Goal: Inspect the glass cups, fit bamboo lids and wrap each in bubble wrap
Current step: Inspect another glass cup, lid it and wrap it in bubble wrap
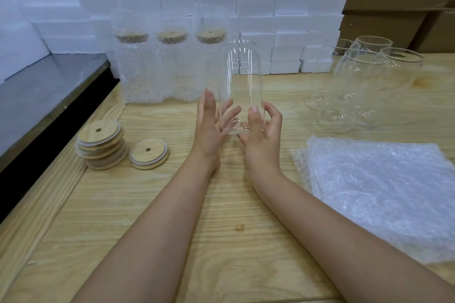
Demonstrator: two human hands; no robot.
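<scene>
Aloft, glass cup (242, 76) between flat left grip (209, 128) and right grip (266, 133) snug around its lower end

Lid stacks (101, 145) lie left on the table (172, 204), wrapped cups (170, 69) behind, bare glasses (362, 81) rear right, bubble wrap sheets (384, 192) before them.

Table (221, 204) — lids (101, 145), bubble wrap (384, 192), maybe five cups (362, 81).

**Two hands up, forearms converging**

Both bare forearms reach forward and lie close together at the wrists. The left hand (211, 125) is flat, fingers straight and spread, their tips against the glass cup (242, 76). The right hand (264, 130) curls round the cup's lower end, thumb upright on the near side, fingers bent behind it
</scene>
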